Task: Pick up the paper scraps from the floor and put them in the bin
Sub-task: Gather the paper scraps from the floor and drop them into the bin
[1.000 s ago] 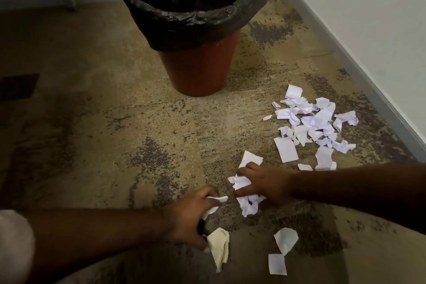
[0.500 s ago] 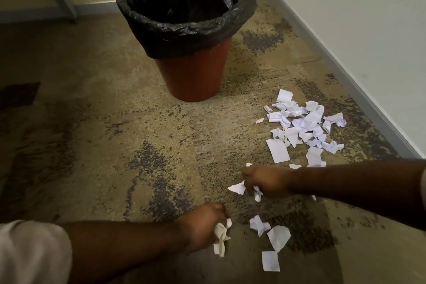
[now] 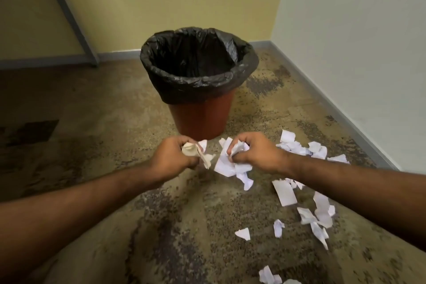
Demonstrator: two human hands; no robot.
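Both bare forearms are stretched forward, the hands held close together — knuckles up. The left hand [image 3: 171,155] is clenched on scraps [image 3: 200,157]; the right hand [image 3: 255,153] is clenched likewise on paper [image 3: 230,163].

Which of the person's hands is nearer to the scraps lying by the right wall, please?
Right. The right hand is raised just beside those scraps on the floor; the left hand is farther left, below the bin.

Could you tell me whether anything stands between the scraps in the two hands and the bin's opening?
Nothing visible does. The left hand and right hand each clutch scraps just in front of the bin. Its bag-lined mouth is open, with no lid and nothing across it, and the floor between is bare.
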